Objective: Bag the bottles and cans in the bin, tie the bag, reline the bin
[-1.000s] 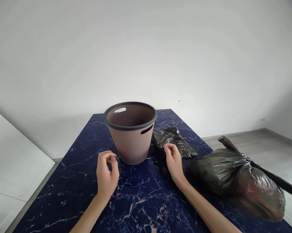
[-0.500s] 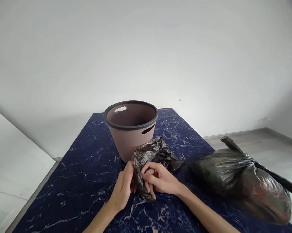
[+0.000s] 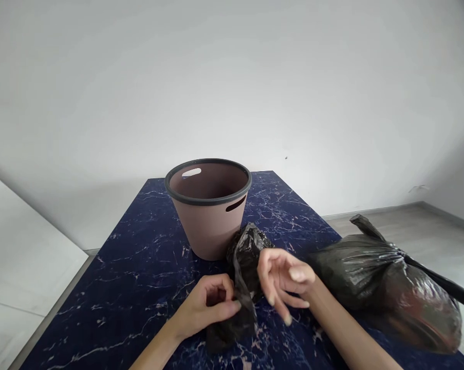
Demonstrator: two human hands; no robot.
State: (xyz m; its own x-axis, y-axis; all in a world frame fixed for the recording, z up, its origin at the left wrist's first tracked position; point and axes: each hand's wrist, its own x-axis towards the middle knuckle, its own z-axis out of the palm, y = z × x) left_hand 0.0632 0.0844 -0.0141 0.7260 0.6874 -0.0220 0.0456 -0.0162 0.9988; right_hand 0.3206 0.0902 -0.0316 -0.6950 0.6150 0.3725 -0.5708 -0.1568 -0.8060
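A thin black plastic garbage bag (image 3: pixel 249 257) lies crumpled against the front right of a pinkish-brown trash can (image 3: pixel 208 226). My left hand (image 3: pixel 208 306) pinches the bag's near end between thumb and fingers, just above the tabletop. To the right of the bag is my right hand (image 3: pixel 283 282), its fingers spread and curled a little, with nothing in them. The can stands upright, with a dark grey rim and a handle slot on each side; the inner wall that shows is bare.
A full, knotted black garbage bag (image 3: pixel 389 293) rests at the table's right edge, something reddish showing through it. The blue marbled table (image 3: pixel 139 267) reaches toward a white wall (image 3: pixel 232 82). A white panel (image 3: pixel 19 257) stands to the left; grey floor (image 3: pixel 389 226) shows at right.
My right hand has let go of the thin bag and moved right, its fingers opening. My left hand has shifted slightly down and right, and the bag hangs looser, its near end lower.
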